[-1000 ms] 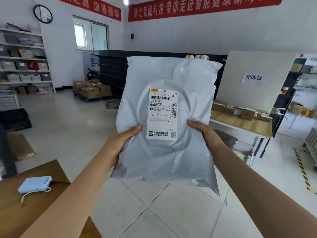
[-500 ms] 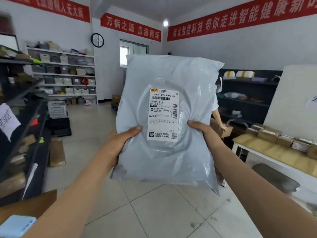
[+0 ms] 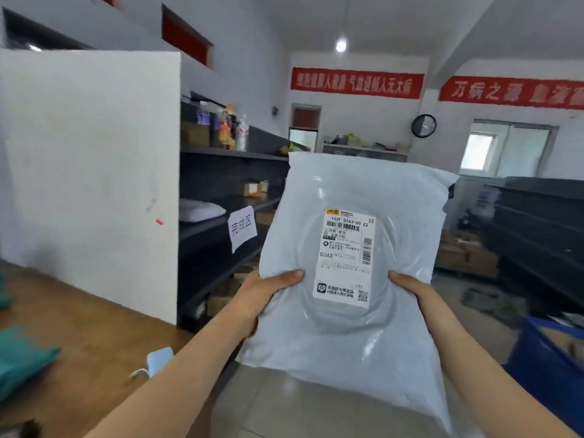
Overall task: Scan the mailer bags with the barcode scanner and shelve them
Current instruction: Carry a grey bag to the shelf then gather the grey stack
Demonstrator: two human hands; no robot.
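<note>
The left hand and right hand each clamp a side of the grey mailer bag, thumbs in front, holding it upright in mid-air with its shipping label facing the person, likely to read it before choosing a slot on the dark shelving.
</note>
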